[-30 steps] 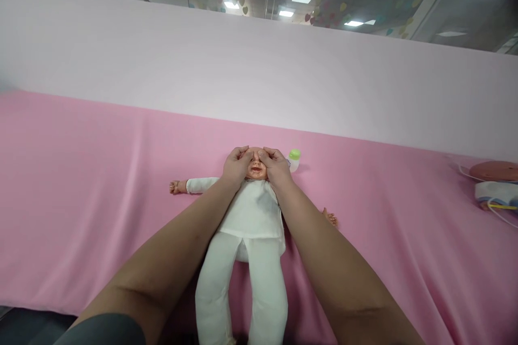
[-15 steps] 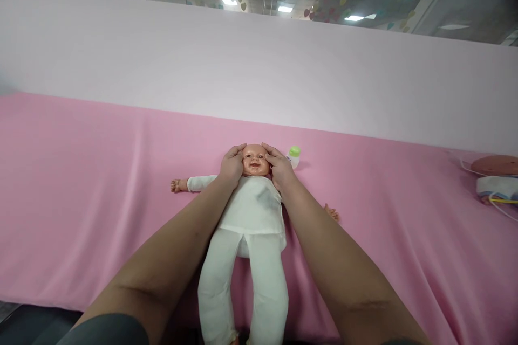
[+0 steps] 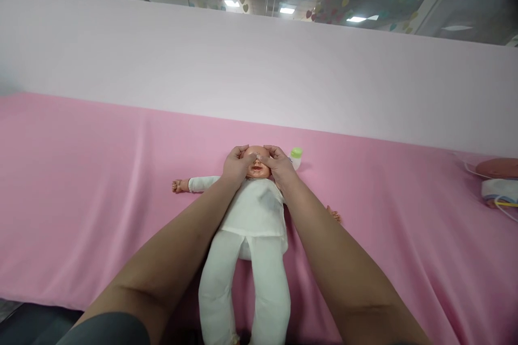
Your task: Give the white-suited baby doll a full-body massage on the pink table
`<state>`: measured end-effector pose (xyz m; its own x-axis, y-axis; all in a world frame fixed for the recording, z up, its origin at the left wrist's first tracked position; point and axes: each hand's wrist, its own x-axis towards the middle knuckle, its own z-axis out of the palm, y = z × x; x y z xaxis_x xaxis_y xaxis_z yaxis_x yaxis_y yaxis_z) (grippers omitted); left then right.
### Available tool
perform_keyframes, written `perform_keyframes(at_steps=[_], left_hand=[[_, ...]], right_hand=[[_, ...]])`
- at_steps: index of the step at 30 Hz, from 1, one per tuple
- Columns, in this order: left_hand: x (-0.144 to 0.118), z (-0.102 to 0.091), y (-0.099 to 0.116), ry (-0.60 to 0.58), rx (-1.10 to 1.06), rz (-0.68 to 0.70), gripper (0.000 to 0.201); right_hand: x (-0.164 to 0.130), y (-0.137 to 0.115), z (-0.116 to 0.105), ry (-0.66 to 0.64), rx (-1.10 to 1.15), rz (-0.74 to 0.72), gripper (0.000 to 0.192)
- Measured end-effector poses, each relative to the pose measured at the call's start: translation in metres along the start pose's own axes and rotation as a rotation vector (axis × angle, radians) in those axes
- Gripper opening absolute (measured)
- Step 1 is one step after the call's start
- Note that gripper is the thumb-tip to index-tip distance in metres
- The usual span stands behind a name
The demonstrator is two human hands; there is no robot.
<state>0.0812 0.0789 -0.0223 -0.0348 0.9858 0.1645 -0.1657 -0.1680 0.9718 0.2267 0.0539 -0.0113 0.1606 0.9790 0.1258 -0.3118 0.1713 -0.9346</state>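
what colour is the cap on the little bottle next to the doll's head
Light green, on the small translucent bottle; the head view shows it best.

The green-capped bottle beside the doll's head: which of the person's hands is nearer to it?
Right. The right hand rests on the doll's face just beside the green-capped bottle; the left hand is across the doll's head.

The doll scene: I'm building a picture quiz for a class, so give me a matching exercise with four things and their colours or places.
Things:
1. doll
2. bottle
3. cloth
4. left hand

Descriptions:
A. green cap
B. pink, spread under everything
C. white clothes, lying on its back
D. on the doll's face

Pairs: 1-C, 2-A, 3-B, 4-D
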Motion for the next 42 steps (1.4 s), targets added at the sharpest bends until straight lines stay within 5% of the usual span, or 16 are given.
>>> perform_keyframes(at_steps=[9, 23, 30, 42], left_hand=[[0.005, 0.005, -0.001, 0.049, -0.047, -0.016, 0.034], [-0.001, -0.003, 0.002, 0.005, -0.247, -0.136, 0.043], [-0.007, -0.003, 0.006, -0.02, -0.093, -0.028, 0.057], [0.002, 0.001, 0.001, 0.049, 0.039, 0.015, 0.037]], right_hand=[[0.012, 0.017, -0.003, 0.098, -0.056, -0.111, 0.046], [0.003, 0.007, -0.009, -0.022, 0.086, 0.053, 0.054], [-0.002, 0.0, -0.002, -0.037, 0.068, 0.035, 0.063], [0.01, 0.008, -0.003, 0.068, 0.028, -0.015, 0.049]])
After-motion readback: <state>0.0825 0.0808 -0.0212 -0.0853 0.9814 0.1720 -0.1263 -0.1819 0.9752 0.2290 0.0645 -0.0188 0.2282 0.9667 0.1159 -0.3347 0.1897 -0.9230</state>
